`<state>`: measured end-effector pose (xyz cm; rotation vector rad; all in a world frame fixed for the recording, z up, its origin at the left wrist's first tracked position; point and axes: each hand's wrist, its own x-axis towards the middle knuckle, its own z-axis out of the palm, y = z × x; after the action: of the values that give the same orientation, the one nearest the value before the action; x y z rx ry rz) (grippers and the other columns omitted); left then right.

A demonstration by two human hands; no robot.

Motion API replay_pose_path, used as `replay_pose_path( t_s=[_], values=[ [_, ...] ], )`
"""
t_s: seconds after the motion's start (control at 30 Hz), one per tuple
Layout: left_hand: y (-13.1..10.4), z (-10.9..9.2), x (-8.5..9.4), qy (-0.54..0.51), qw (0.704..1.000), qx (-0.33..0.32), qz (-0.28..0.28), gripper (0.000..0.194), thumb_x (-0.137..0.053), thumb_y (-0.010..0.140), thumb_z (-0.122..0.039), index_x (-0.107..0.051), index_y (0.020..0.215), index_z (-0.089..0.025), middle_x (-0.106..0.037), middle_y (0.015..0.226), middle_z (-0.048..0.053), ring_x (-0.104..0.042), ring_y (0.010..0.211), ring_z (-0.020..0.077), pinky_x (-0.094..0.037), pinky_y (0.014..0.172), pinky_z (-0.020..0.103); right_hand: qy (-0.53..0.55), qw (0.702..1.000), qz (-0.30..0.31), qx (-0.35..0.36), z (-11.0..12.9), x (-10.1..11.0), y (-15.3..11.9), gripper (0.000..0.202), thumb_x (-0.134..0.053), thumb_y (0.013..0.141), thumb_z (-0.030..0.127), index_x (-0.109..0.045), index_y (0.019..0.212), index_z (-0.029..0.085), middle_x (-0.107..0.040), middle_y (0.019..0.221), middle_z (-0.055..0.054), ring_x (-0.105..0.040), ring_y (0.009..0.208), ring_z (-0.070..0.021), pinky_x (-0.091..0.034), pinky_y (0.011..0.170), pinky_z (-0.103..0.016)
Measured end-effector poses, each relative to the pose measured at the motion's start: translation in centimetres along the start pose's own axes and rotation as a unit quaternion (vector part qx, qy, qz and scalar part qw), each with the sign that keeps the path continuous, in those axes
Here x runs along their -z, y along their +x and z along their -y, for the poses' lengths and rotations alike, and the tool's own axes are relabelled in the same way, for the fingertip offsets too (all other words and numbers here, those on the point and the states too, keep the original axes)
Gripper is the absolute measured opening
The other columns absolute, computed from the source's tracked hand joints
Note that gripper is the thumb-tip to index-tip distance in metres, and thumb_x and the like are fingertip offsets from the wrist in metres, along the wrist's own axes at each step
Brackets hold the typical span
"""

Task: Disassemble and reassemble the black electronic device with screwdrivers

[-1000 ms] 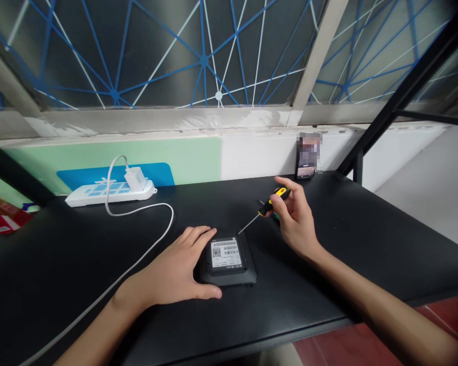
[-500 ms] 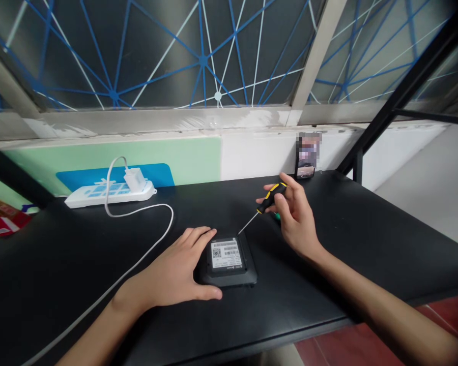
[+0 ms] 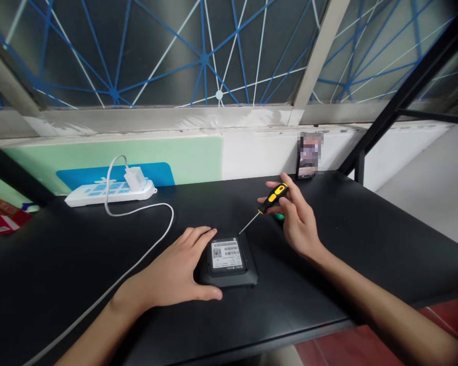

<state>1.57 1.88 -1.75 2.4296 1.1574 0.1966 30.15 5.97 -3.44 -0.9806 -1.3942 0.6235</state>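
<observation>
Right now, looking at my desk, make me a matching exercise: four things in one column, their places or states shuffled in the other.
Column one:
1. left hand
2. screwdriver
3. power strip
4. black device

Column two:
A. has a white label facing up
B. has a white adapter plugged in
C. thumb and fingers spread, at the left side of the black device
D. held at a slant by the right hand

Right pairs: 1-C, 2-D, 3-B, 4-A.
</observation>
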Motion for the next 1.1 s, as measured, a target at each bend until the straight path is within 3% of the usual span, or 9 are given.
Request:
replay_pose_path(
  t_s=[0.13,0.23,0.33,0.43,0.7,0.9,1.0,1.1],
  values=[
    [0.05,0.14,-0.12,-0.001,1.0,-0.015,-0.009,0.101,-0.076,0.075,-0.061,-0.027,0.155,-0.024,-0.034,0.158,0.013,-0.034,0.144,0.0379,-0.035,0.117,0.057,-0.022,1.0,-0.005,0.01,0.05,-0.02,0.09,0.055,-0.047,0.099,0.032,-0.037,0.153,0.032,-0.061,0.132,-0.01,-0.074,0.094,-0.0205,-0.065,0.069,-0.034],
    [0.09,0.01,-0.03,0.002,1.0,-0.014,-0.011,0.1,-0.076,0.075,-0.06,-0.028,0.155,-0.024,-0.035,0.158,0.013,-0.035,0.144,0.0374,-0.034,0.117,0.057,-0.055,0.998,-0.004,0.019,0.23,0.08,0.21,0.056,-0.053,0.097,0.035,-0.039,0.152,0.032,-0.067,0.109,-0.006,-0.072,0.076,-0.0174,-0.065,0.068,-0.037],
    [0.11,-0.17,0.1,0.005,1.0,0.0,-0.002,0.101,-0.077,0.075,-0.059,-0.028,0.155,-0.021,-0.034,0.158,0.014,-0.033,0.145,0.0366,-0.033,0.119,0.056,-0.093,0.996,-0.002,0.01,0.33,0.24,0.27,0.051,-0.06,0.095,0.038,-0.048,0.144,0.033,-0.061,0.08,0.0,-0.066,0.06,-0.0157,-0.063,0.065,-0.038],
    [0.11,-0.19,0.14,0.006,1.0,0.004,0.001,0.102,-0.077,0.074,-0.06,-0.028,0.155,-0.02,-0.034,0.158,0.014,-0.033,0.145,0.0364,-0.033,0.119,0.055,-0.097,0.995,0.005,-0.002,0.3,0.25,0.19,0.048,-0.06,0.095,0.039,-0.047,0.14,0.032,-0.057,0.073,0.002,-0.065,0.058,-0.0169,-0.062,0.061,-0.038],
    [0.16,-0.27,0.24,-0.002,1.0,0.0,-0.003,0.102,-0.076,0.074,-0.061,-0.029,0.155,-0.021,-0.035,0.158,0.014,-0.034,0.144,0.038,-0.034,0.118,0.057,-0.114,0.993,0.008,-0.006,0.56,-0.04,0.07,0.054,-0.059,0.095,0.036,-0.038,0.144,0.026,-0.056,0.078,0.002,-0.065,0.06,-0.0162,-0.062,0.061,-0.037],
    [0.15,-0.46,0.4,-0.009,1.0,0.003,0.001,0.102,-0.077,0.073,-0.06,-0.029,0.154,-0.021,-0.036,0.157,0.014,-0.035,0.143,0.0391,-0.036,0.116,0.057,-0.117,0.993,0.002,-0.005,0.15,0.35,0.29,0.05,-0.064,0.092,0.041,-0.048,0.137,0.027,-0.058,0.073,0.004,-0.066,0.056,-0.0154,-0.06,0.057,-0.033],
    [0.11,-0.35,0.28,-0.012,1.0,-0.008,-0.008,0.101,-0.077,0.073,-0.06,-0.029,0.154,-0.024,-0.037,0.157,0.014,-0.036,0.143,0.0394,-0.036,0.116,0.058,-0.065,0.998,0.008,-0.002,0.05,0.35,0.29,0.047,-0.055,0.097,0.043,-0.047,0.141,0.028,-0.065,0.096,-0.003,-0.071,0.069,-0.0157,-0.063,0.063,-0.032],
    [0.12,-0.24,0.2,-0.012,1.0,-0.013,-0.012,0.1,-0.077,0.074,-0.059,-0.029,0.154,-0.025,-0.038,0.156,0.013,-0.036,0.142,0.0394,-0.036,0.115,0.058,-0.011,1.0,0.011,-0.004,0.16,0.22,0.28,0.048,-0.048,0.1,0.043,-0.043,0.146,0.03,-0.062,0.124,-0.009,-0.074,0.09,-0.0191,-0.065,0.073,-0.034]
  ],
)
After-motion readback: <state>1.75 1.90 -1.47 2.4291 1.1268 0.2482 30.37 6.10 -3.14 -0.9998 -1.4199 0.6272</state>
